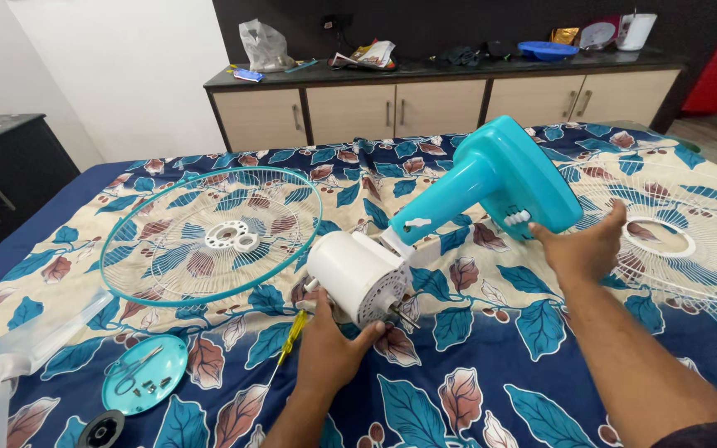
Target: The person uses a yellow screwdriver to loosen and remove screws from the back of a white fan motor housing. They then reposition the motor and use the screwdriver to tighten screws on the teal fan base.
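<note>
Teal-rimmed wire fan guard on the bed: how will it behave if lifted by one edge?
The fan guard looks light for its span: thin wires, open mesh. It probably flexes somewhat when lifted by the rim. Lying flat on the soft bedsheet, it seems unlikely to roll; wires may snag fabric.

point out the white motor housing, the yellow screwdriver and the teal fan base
white motor housing (357,274), head view, on its rounded side
yellow screwdriver (294,334), head view, on the yellow handle
teal fan base (518,170), head view, on the flat underside
</note>
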